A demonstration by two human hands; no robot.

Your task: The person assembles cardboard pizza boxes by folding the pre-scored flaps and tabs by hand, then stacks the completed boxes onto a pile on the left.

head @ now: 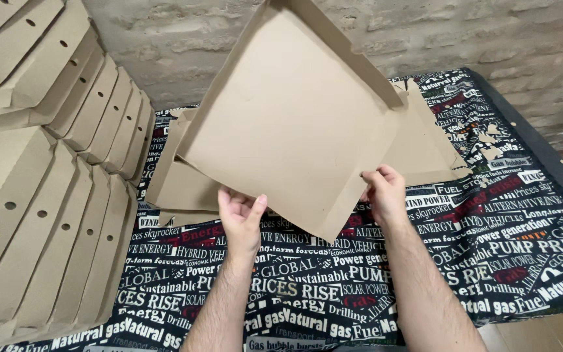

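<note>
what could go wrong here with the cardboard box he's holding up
The cardboard box is pinched only at its lower edges by the left hand and right hand, so it might tip or buckle. Its raised corner could also knock the leaning stack of folded boxes at the left, which looks ready to slide.

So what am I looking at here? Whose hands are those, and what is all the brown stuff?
The camera sits on a person's head and looks down, so you see that person's own arms. The left hand and the right hand each grip an edge of a brown cardboard box piece, held up and tilted, with some sides folded up. Under it lie more flat cardboard pieces on a tablecloth printed all over with words. On the left, finished boxes with small round holes stand stacked in rows. Behind is a brick wall.
</note>
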